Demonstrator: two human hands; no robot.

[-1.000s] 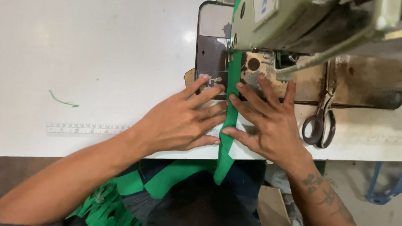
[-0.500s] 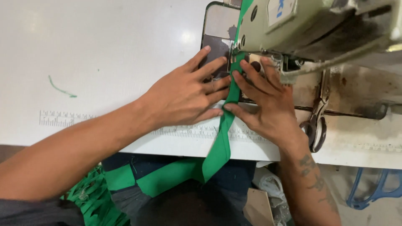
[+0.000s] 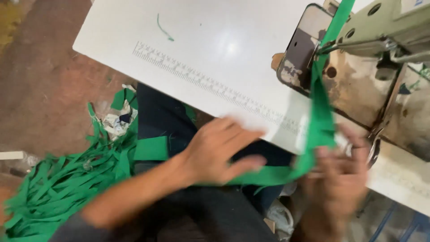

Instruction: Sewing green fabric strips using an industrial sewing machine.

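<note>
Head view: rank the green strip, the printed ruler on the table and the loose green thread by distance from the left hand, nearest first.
1. Green strip: runs just under and right of the left hand.
2. Printed ruler: on the table, above the hand.
3. Loose green thread: far up the table, near its top-left corner.
</note>
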